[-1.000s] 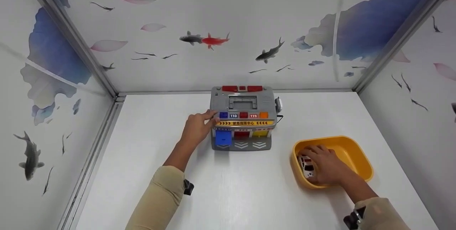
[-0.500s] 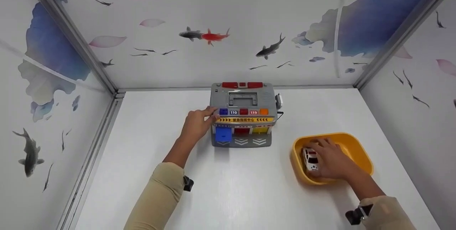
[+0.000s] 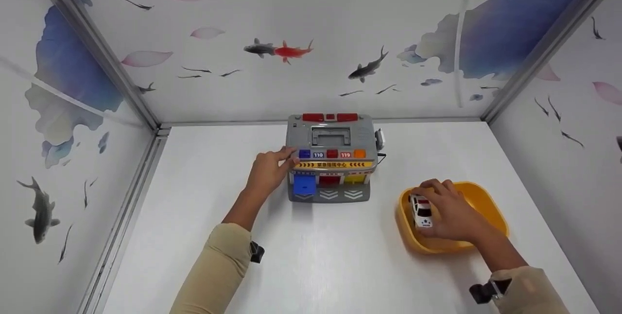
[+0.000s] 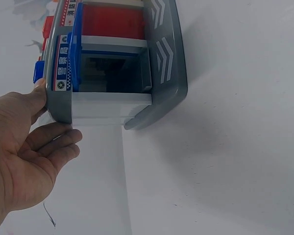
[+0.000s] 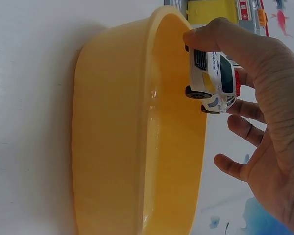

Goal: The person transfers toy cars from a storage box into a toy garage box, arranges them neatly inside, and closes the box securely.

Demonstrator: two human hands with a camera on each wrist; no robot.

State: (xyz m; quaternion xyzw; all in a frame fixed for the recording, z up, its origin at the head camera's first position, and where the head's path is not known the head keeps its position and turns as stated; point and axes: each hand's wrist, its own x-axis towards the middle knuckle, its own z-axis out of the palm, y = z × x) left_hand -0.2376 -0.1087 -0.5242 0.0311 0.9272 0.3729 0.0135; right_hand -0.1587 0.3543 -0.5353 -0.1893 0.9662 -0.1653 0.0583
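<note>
In the head view, my right hand point(image 3: 449, 212) grips a white toy police car point(image 3: 422, 212) inside the yellow bin point(image 3: 500, 217). Seen from the right wrist, the toy car point(image 5: 210, 76) is held near the rim with thumb and fingers, its wheels clear of the bin's floor. My left hand point(image 3: 267, 173) holds the front left corner of a grey toy emergency station point(image 3: 299, 134). One digit lies beside the blue button point(image 4: 38, 71), and other fingers are bent at the station's side. The blue door point(image 4: 76, 49) is lifted, and the bay behind it is dark.
Red point(image 3: 329, 179) and yellow doors point(image 3: 354, 178) beside the blue one are down. A small white part point(image 3: 380, 139) sticks out on the station's right side. White walls with painted fish enclose the white table point(image 3: 330, 255) at the back and sides.
My right hand has raised the toy car from low in the yellow bin towards its rim. The left hand has stayed at the station's corner.
</note>
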